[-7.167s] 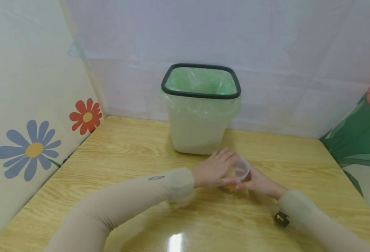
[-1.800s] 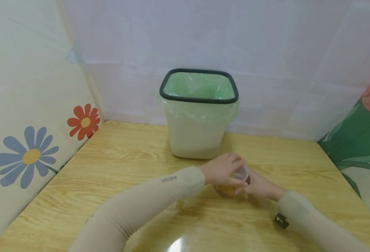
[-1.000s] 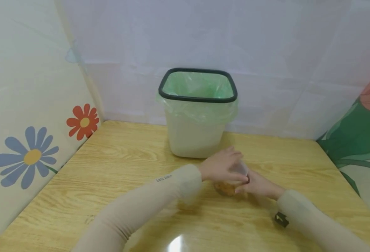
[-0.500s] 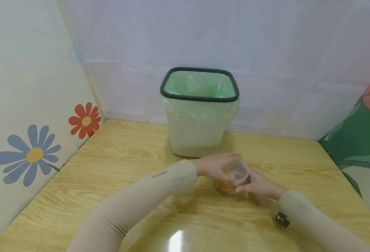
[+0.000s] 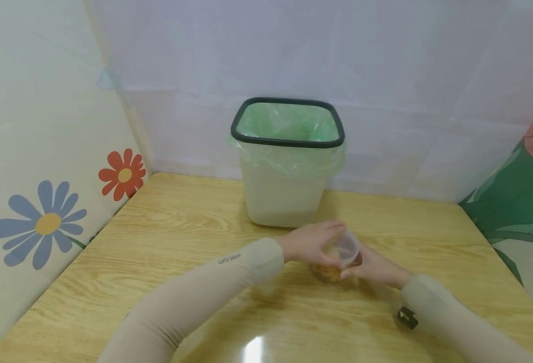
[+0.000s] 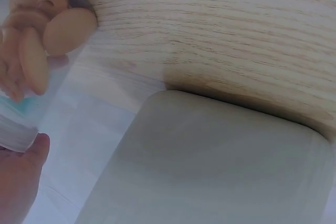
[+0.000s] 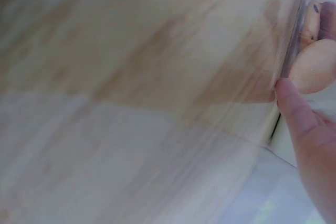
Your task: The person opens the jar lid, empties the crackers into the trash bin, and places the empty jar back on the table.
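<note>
A clear plastic jar (image 5: 324, 274) stands on the table in front of the bin, with brown, rounded biscuit-like pieces (image 6: 71, 30) inside. Its translucent round lid (image 5: 347, 245) is on top. My left hand (image 5: 309, 243) reaches over from the left and grips the lid's edge, thumb at the near side and fingers at the far side. In the left wrist view a fingertip (image 6: 39, 145) sits at the lid's rim. From the right, my right hand (image 5: 377, 267) holds the jar's side. The right wrist view shows the thumb (image 7: 289, 95) against the clear wall.
A pale bin (image 5: 284, 186) with a dark rim and green liner bag stands just behind the jar. The wood-grain table (image 5: 194, 212) meets a white cloth backdrop (image 5: 398, 101). A small black tag (image 5: 407, 317) lies by the right sleeve.
The left hand lay nearly flat over the lid 7.2 seconds ago; now it grips the edge. In the last second it has shifted slightly left, uncovering more lid. The right hand keeps its hold.
</note>
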The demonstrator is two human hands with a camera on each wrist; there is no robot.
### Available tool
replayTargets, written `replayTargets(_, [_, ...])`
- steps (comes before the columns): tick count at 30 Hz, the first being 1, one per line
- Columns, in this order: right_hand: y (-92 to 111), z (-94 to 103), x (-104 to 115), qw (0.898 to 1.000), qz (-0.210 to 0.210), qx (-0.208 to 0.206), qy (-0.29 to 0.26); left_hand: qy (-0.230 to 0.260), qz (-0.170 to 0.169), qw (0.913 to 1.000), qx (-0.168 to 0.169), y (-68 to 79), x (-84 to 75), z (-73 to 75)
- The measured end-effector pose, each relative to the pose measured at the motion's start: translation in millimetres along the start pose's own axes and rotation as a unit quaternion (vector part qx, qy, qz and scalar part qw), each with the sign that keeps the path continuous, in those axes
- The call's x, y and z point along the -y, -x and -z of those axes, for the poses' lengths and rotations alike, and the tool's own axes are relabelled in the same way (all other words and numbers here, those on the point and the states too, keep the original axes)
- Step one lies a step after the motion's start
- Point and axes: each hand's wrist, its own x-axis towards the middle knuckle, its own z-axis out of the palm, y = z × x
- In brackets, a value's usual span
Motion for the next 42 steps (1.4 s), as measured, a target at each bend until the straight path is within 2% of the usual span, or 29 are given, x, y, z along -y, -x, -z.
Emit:
replayTargets(6, [-1.3, 0.7, -1.2, 1.0, -0.007, 0.01, -0.01, -0.021, 0.005, 0.9997, -0.011, 1.3, -0.1, -3.4])
replayTargets(12, [-1.9, 1.4, 1.5, 1.0, -0.013, 0.019, -0.005, -0.035, 0.003, 0.9993, 0.012, 2.3, -1.0, -0.1])
replayTargets(20, [-1.9, 0.7, 3.6, 1.0, -0.009, 0.017, 0.004, 0.005, -0.024, 0.9991, 0.035, -1.4, -2.0, 12.7])
replayTargets(27, [-2.4, 0.2, 2.0, 1.0, -0.005, 0.017, -0.004, 0.031, -0.035, 0.9977, 0.048, -2.8, -1.7, 10.5])
replayTargets(35, [-1.7, 1.5, -0.1, 1.0, 0.006, 0.012, 0.007, -0.007, -0.038, 0.9989, 0.027, -2.7, -3.2, 5.3])
replayTargets(42, [0.3, 2.8, -1.0, 1.0, 0.004, 0.018, -0.006, -0.055, -0.043, 0.9975, 0.001, -2.9, -6.9, 1.7])
